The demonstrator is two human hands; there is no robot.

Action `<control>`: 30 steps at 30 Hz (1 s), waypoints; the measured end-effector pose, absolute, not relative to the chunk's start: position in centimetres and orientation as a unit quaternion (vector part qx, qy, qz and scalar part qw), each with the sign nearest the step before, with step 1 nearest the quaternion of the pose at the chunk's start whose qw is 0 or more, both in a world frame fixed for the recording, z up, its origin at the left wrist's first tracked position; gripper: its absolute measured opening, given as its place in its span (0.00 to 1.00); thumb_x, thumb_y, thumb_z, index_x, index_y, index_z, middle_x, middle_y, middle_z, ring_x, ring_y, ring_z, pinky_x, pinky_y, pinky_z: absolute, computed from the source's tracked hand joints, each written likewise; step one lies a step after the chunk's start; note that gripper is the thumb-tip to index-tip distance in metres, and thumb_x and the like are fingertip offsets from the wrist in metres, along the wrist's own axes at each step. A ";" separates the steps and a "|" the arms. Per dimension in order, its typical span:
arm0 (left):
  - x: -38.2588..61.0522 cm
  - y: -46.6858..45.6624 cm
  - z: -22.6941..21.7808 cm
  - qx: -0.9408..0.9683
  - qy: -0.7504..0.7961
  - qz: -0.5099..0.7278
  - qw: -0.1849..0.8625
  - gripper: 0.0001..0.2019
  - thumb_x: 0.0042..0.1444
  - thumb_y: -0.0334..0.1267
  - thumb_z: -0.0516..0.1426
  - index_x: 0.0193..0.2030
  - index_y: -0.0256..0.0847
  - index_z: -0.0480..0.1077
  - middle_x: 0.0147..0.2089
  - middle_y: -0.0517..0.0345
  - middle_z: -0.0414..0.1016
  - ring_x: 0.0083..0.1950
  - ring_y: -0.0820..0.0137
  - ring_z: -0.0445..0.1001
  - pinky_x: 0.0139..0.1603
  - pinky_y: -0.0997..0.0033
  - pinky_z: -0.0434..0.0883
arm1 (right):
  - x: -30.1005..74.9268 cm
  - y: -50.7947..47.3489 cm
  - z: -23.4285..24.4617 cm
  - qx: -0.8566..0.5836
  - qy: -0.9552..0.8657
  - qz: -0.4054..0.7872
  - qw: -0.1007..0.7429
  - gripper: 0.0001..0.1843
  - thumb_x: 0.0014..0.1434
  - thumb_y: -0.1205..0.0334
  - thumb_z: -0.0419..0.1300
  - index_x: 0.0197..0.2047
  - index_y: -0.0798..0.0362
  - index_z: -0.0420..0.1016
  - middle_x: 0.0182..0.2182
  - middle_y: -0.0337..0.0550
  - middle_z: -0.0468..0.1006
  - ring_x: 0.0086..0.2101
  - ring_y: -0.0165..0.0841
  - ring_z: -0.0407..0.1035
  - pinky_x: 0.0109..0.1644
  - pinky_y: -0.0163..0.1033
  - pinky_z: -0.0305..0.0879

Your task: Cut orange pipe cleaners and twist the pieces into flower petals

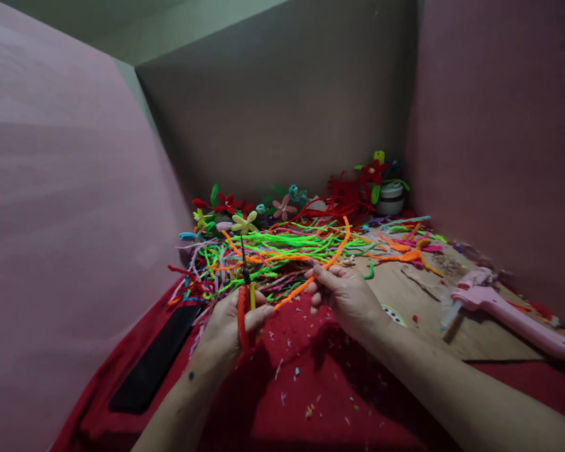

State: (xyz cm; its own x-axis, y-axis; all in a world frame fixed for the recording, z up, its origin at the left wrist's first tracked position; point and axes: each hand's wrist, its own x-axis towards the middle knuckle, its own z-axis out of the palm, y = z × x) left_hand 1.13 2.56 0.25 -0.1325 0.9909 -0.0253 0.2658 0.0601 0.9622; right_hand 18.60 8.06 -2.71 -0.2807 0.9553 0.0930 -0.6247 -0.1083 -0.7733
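Observation:
My left hand [228, 317] is closed round a pair of scissors [242, 317], whose red-orange handle rests in my grip and whose dark blades point up and away. Between that thumb and fingers the lower end of an orange pipe cleaner [294, 292] also appears to be pinched. My right hand [341, 295] pinches the same pipe cleaner further up, and its free end curves upward past my fingers. Just beyond both hands spreads a tangled heap of pipe cleaners [292, 242], mostly bright green. A pale yellow pipe-cleaner flower [245, 223] stands behind the scissor tips.
A pink glue gun [508, 307] lies on a cardboard sheet [433, 333] at the right. At the left is a black flat object [155, 361] on the red cloth [282, 414], which is strewn with scraps. A white pot [390, 199] with flowers stands at the back, between pink walls.

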 end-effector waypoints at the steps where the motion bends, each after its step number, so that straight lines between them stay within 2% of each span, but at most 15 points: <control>1: 0.9 2.5 0.3 0.523 0.609 0.443 0.398 0.14 0.42 0.41 0.61 0.31 0.38 0.63 0.18 0.67 0.63 0.18 0.80 0.58 0.19 0.80 0.56 | 18.6 8.1 -2.7 -0.227 -0.369 0.708 0.557 0.14 0.46 0.55 0.64 0.26 0.59 0.70 0.17 0.39 0.73 0.15 0.25 0.64 0.17 0.32 0.66; 6: 0.0 2.5 0.3 0.540 0.615 0.430 0.380 0.14 0.43 0.42 0.61 0.31 0.37 0.63 0.19 0.67 0.63 0.19 0.80 0.59 0.20 0.80 0.56 | 18.8 8.2 -2.5 -0.238 -0.362 0.693 0.575 0.14 0.44 0.55 0.65 0.25 0.58 0.69 0.17 0.38 0.72 0.14 0.24 0.63 0.16 0.31 0.65; 10: -0.3 2.4 0.1 0.522 0.620 0.424 0.403 0.14 0.42 0.42 0.61 0.31 0.38 0.62 0.17 0.68 0.63 0.17 0.80 0.59 0.19 0.79 0.57 | 19.1 8.5 -2.3 -0.233 -0.349 0.689 0.591 0.14 0.44 0.56 0.65 0.24 0.58 0.68 0.16 0.36 0.72 0.14 0.24 0.62 0.15 0.30 0.64; 16: -0.8 2.7 -0.3 0.509 0.627 0.422 0.413 0.17 0.39 0.44 0.62 0.31 0.38 0.62 0.17 0.69 0.61 0.17 0.78 0.58 0.19 0.79 0.55 | 19.6 9.0 -2.1 -0.233 -0.307 0.683 0.621 0.13 0.41 0.60 0.67 0.22 0.57 0.66 0.16 0.35 0.71 0.14 0.22 0.61 0.15 0.30 0.63; 18: -1.1 3.0 -0.3 0.527 0.646 0.425 0.352 0.16 0.39 0.44 0.62 0.30 0.39 0.62 0.17 0.69 0.59 0.17 0.78 0.57 0.19 0.78 0.55 | 19.5 9.0 -2.1 -0.238 -0.309 0.678 0.623 0.13 0.40 0.61 0.67 0.22 0.57 0.66 0.16 0.35 0.71 0.14 0.22 0.60 0.15 0.29 0.63; 22: -1.2 2.8 0.4 0.570 0.694 0.436 0.059 0.08 0.43 0.38 0.58 0.30 0.41 0.64 0.22 0.64 0.64 0.23 0.74 0.63 0.26 0.76 0.59 | 19.4 8.8 -1.9 -0.246 -0.308 0.661 0.638 0.14 0.40 0.60 0.67 0.23 0.57 0.65 0.16 0.34 0.71 0.14 0.23 0.61 0.16 0.30 0.64; 24: -0.6 2.4 0.9 0.576 0.687 0.443 -0.016 0.06 0.45 0.36 0.57 0.31 0.42 0.64 0.26 0.62 0.67 0.28 0.71 0.66 0.30 0.75 0.61 | 19.3 8.7 -1.9 -0.244 -0.310 0.657 0.643 0.14 0.41 0.60 0.67 0.23 0.57 0.65 0.17 0.35 0.71 0.14 0.23 0.62 0.17 0.31 0.65; 25: 0.0 2.3 1.1 0.584 0.672 0.455 -0.007 0.06 0.45 0.36 0.57 0.32 0.42 0.64 0.29 0.61 0.68 0.30 0.71 0.67 0.33 0.75 0.62 | 19.3 8.7 -1.9 -0.242 -0.312 0.660 0.639 0.14 0.41 0.60 0.67 0.23 0.57 0.65 0.17 0.35 0.72 0.15 0.23 0.62 0.17 0.31 0.65; 27: 1.4 2.3 1.1 0.618 0.620 0.475 0.094 0.08 0.46 0.35 0.57 0.35 0.43 0.64 0.36 0.59 0.70 0.33 0.71 0.68 0.36 0.76 0.64 | 19.2 8.6 -2.0 -0.232 -0.317 0.677 0.622 0.14 0.41 0.60 0.67 0.23 0.57 0.66 0.17 0.36 0.72 0.15 0.23 0.62 0.17 0.31 0.65; 28: 2.2 2.5 1.1 0.629 0.597 0.474 0.149 0.09 0.46 0.35 0.56 0.36 0.44 0.64 0.36 0.59 0.70 0.33 0.71 0.68 0.36 0.76 0.64 | 19.1 8.6 -2.1 -0.223 -0.320 0.690 0.609 0.14 0.41 0.60 0.67 0.23 0.57 0.66 0.17 0.36 0.72 0.15 0.23 0.63 0.17 0.31 0.65; 30: 3.9 3.2 0.8 0.647 0.577 0.463 0.182 0.08 0.45 0.36 0.57 0.34 0.43 0.64 0.33 0.59 0.70 0.31 0.72 0.67 0.34 0.76 0.64 | 19.0 8.5 -2.3 -0.201 -0.324 0.718 0.582 0.13 0.42 0.61 0.67 0.24 0.57 0.67 0.18 0.37 0.73 0.15 0.24 0.63 0.18 0.31 0.65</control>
